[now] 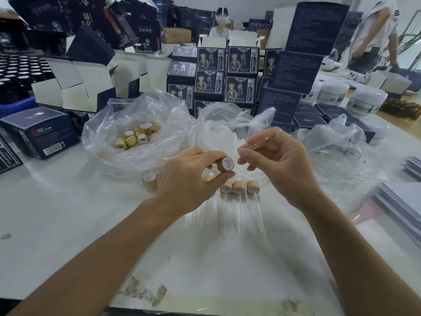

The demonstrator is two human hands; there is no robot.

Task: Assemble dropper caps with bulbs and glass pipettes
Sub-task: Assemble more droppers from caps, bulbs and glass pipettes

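While left hand [189,179] fingers grip bamboo cap [225,164], right hand [276,160] pinches glass pipette [262,139]; white table [68,213], stacked navy boxes [239,74] behind.

The tilted dark cartons [145,26] at the back left carry large white Chinese characters, among them 温泉. A barcode label [52,148] sits on the side of the dark box [43,133] on the bench [57,213], its digits too small to read. Print on the stacked figure boxes [210,59] is too fine to make out.

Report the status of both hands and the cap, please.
Left hand grips bamboo cap, open end toward right hand. Right hand pinches glass pipette. Nothing between them.
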